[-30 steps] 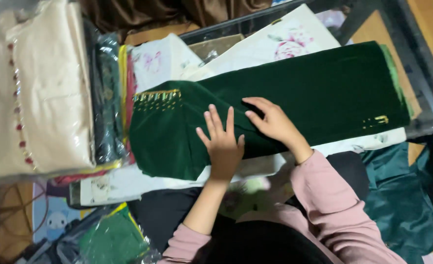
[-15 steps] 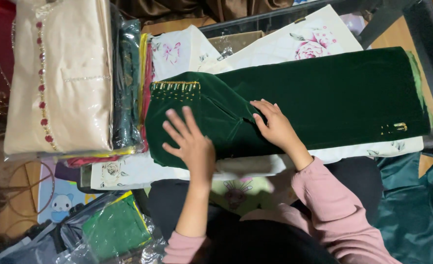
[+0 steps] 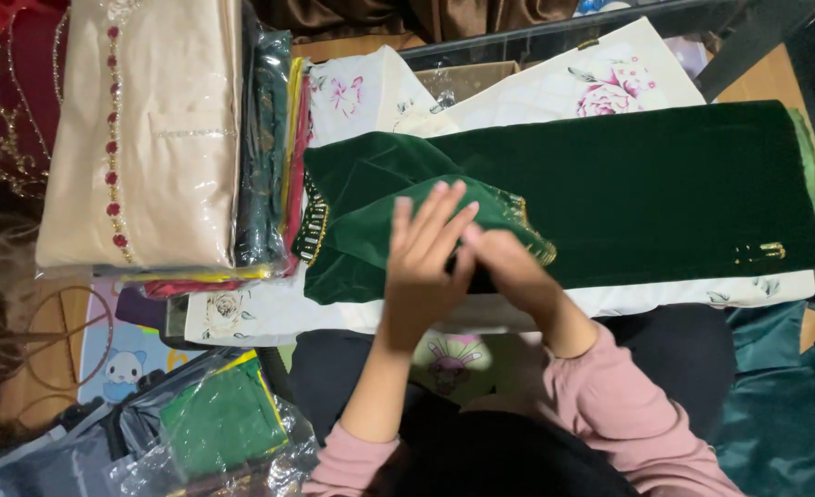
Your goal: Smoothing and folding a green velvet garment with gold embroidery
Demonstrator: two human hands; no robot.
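Green velvet cloth (image 3: 628,189), dark and folded long, is laid across the middle of the view, from the centre out to the right, on top of a white floral-printed sheet (image 3: 610,83) that shows beyond it on the far side and along its near edge. At the cloth's left end a flap edged with gold beading (image 3: 315,225) is turned back over the main fold. The left hand (image 3: 421,267) is laid flat on this flap, fingers straight and held close together, pointing to the far side. The right hand (image 3: 509,267) is set just beside it to the right, touching it, with its fingers tucked under the left hand and the flap's edge; whether they are pinching the velvet cannot be told. Both forearms are seen in pink sleeves (image 3: 610,405) at the near edge. A small gold mark (image 3: 765,250) is seen near the cloth's right end. To the left, a cream garment in clear wrapping (image 3: 150,138), trimmed with a row of red beads, is stacked beside further wrapped fabrics (image 3: 265,156) standing on edge. At the near left a green item in a plastic bag (image 3: 219,428) is seen, and teal satin cloth (image 3: 780,405) lies at the near right.
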